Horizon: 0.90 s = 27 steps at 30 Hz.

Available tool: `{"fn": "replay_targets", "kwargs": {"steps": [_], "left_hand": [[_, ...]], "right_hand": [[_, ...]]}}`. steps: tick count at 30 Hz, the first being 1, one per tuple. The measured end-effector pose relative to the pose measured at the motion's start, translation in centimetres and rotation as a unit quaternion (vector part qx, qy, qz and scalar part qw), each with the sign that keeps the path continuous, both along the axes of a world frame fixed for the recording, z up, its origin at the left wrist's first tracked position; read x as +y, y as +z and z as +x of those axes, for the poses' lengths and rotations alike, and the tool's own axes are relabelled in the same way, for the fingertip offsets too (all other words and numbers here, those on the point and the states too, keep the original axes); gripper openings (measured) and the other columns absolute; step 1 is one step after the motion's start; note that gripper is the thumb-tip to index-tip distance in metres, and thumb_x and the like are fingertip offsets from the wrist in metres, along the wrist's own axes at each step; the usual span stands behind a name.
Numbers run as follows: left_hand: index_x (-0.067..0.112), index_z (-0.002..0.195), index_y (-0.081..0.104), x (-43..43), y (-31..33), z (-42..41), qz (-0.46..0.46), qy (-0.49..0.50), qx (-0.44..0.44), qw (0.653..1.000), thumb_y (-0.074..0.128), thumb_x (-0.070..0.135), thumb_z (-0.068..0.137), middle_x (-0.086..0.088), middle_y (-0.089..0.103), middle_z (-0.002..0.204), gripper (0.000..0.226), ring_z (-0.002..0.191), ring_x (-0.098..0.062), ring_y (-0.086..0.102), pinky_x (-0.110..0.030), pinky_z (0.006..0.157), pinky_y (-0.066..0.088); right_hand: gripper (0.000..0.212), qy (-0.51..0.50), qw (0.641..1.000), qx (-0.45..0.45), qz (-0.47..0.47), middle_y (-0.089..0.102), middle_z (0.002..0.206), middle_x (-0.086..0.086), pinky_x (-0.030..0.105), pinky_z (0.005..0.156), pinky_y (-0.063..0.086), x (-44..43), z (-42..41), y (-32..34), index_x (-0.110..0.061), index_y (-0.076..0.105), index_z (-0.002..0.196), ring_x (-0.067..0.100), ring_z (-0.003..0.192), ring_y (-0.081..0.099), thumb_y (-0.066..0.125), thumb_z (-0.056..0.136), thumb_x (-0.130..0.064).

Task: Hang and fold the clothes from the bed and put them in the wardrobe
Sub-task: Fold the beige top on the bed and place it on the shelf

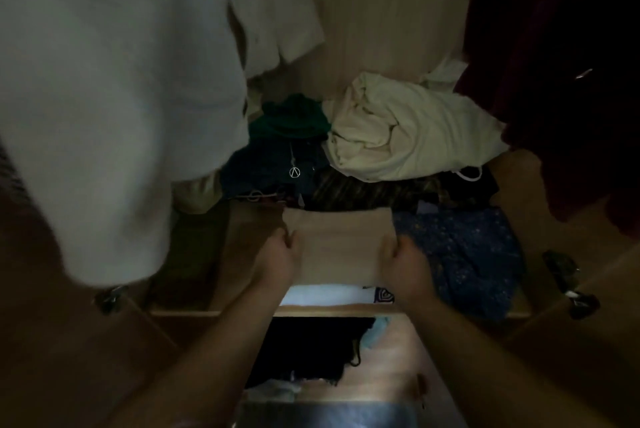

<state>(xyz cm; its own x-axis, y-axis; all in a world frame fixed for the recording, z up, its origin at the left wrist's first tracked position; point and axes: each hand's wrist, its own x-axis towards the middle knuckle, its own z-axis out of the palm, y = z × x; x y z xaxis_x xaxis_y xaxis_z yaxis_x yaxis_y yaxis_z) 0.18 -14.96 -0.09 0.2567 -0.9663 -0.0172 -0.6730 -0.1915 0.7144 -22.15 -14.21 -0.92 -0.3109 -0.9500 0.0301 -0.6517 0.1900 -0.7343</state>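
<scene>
Inside the wardrobe [391,12], dim light. My left hand [277,254] and right hand [408,259] each pinch a side edge of a folded beige garment [337,247], fingers curled shut over the cloth, thumbs on top. The piece sits low over the wardrobe shelf [242,230], just above a white folded item [322,294] at the shelf's front edge; can't tell whether it rests there yet.

Handling, my judgement: soft, light knit or cotton, no stiffness of its own. Held at one side only it would sag and the fold would slide open. Both side edges, near the middle of the fold, look right; keep it level.

Around it: blue patterned fabric [467,254] just to the right, a crumpled cream bundle [405,129] behind, dark green clothes [291,119] at back left. A white hanging garment [114,81] crowds the left. Snag risk there seems small.
</scene>
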Motion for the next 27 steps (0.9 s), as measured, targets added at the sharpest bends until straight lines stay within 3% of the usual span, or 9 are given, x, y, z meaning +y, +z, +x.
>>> {"fn": "replay_targets", "kwargs": {"steps": [2, 6, 10, 13, 16, 19, 22, 24, 27], "left_hand": [[0.007, 0.111, 0.061, -0.3, -1.0, -0.2, 0.035, 0.007, -0.067, 0.997, 0.043, 0.041, 0.103, -0.017, 0.069, 0.101, 0.039, 0.097, -0.036, 0.064, -0.035, 0.078, 0.050], [0.017, 0.118, 0.054, -0.8, -0.5, -0.2, 0.003, 0.036, -0.129, 0.991, 0.049, 0.047, 0.097, -0.009, 0.057, 0.119, 0.037, 0.111, -0.027, 0.053, -0.037, 0.090, 0.047], [0.014, 0.140, 0.042, -1.0, 0.2, -1.0, -0.125, -0.027, -0.171, 0.977, 0.050, 0.036, 0.087, -0.011, 0.042, 0.143, 0.057, 0.131, -0.029, 0.038, -0.042, 0.107, 0.036], [0.016, 0.147, 0.040, -1.6, 0.0, -2.4, -0.172, -0.124, -0.215, 0.953, 0.039, 0.040, 0.086, -0.007, 0.038, 0.154, 0.065, 0.146, -0.026, 0.026, -0.044, 0.119, 0.023], [0.020, 0.152, 0.037, -1.9, -1.8, -3.0, -0.084, -0.207, -0.313, 0.923, 0.026, 0.049, 0.093, -0.005, 0.034, 0.159, 0.067, 0.149, -0.022, 0.023, -0.041, 0.122, 0.006], [0.018, 0.149, 0.044, -1.9, -3.2, -3.1, -0.025, -0.207, -0.323, 0.923, 0.026, 0.048, 0.092, -0.009, 0.043, 0.154, 0.067, 0.143, -0.026, 0.036, -0.042, 0.122, 0.015], [0.015, 0.141, 0.055, -2.2, -3.2, -3.2, -0.041, -0.206, -0.330, 0.920, 0.032, 0.044, 0.090, -0.013, 0.055, 0.143, 0.063, 0.133, -0.029, 0.050, -0.046, 0.116, 0.031], [0.014, 0.138, 0.058, -1.9, -3.0, -3.2, -0.054, -0.213, -0.333, 0.917, 0.032, 0.043, 0.090, -0.013, 0.057, 0.141, 0.062, 0.131, -0.030, 0.052, -0.047, 0.113, 0.035], [0.018, 0.148, 0.045, -1.3, -2.3, -3.2, -0.033, -0.216, -0.352, 0.910, 0.020, 0.046, 0.093, -0.010, 0.044, 0.153, 0.067, 0.143, -0.026, 0.036, -0.048, 0.119, 0.020]], "right_hand": [[0.037, -0.013, 0.997, 0.067, 0.025, 0.063, 0.099, 0.017, 0.037, 0.073, 0.047, -0.6, 0.4, -1.7, -0.007, 0.056, 0.098, 0.034, 0.089, 0.060, 0.040, 0.102, -0.040], [0.029, 0.007, 0.995, 0.100, 0.011, 0.054, 0.100, 0.013, 0.041, 0.076, 0.046, -1.3, 0.1, -1.3, -0.008, 0.052, 0.096, 0.033, 0.094, 0.055, 0.046, 0.099, -0.036], [0.029, 0.077, 0.972, 0.156, -0.158, 0.052, 0.128, 0.016, 0.045, 0.102, 0.041, -2.1, -0.6, 1.0, -0.004, 0.054, 0.124, 0.032, 0.120, 0.048, 0.049, 0.097, -0.015], [0.044, 0.210, 0.937, 0.201, -0.193, 0.042, 0.149, 0.015, 0.046, 0.117, 0.028, -3.0, 0.3, 1.8, -0.004, 0.050, 0.138, 0.032, 0.141, 0.033, 0.045, 0.097, -0.018], [0.054, 0.277, 0.905, 0.304, -0.110, 0.032, 0.156, 0.017, 0.042, 0.122, 0.014, -3.5, 0.9, -0.5, -0.004, 0.042, 0.146, 0.031, 0.147, 0.025, 0.042, 0.101, -0.033], [0.061, 0.285, 0.905, 0.315, -0.035, 0.029, 0.159, 0.013, 0.037, 0.123, 0.005, -4.1, 0.5, -3.2, -0.008, 0.034, 0.151, 0.025, 0.148, 0.022, 0.028, 0.103, -0.045], [0.061, 0.281, 0.913, 0.294, -0.042, 0.037, 0.155, 0.015, 0.034, 0.123, 0.009, -4.5, 0.3, -3.3, -0.006, 0.041, 0.148, 0.027, 0.145, 0.031, 0.035, 0.102, -0.045], [0.054, 0.274, 0.916, 0.285, -0.074, 0.048, 0.146, 0.017, 0.039, 0.120, 0.022, -4.1, 0.5, -2.9, -0.002, 0.052, 0.139, 0.031, 0.137, 0.044, 0.050, 0.098, -0.037], [0.050, 0.227, 0.932, 0.264, -0.096, 0.051, 0.144, 0.016, 0.039, 0.117, 0.026, -2.4, 0.5, -1.9, -0.003, 0.054, 0.137, 0.031, 0.135, 0.046, 0.053, 0.096, -0.032]]}}
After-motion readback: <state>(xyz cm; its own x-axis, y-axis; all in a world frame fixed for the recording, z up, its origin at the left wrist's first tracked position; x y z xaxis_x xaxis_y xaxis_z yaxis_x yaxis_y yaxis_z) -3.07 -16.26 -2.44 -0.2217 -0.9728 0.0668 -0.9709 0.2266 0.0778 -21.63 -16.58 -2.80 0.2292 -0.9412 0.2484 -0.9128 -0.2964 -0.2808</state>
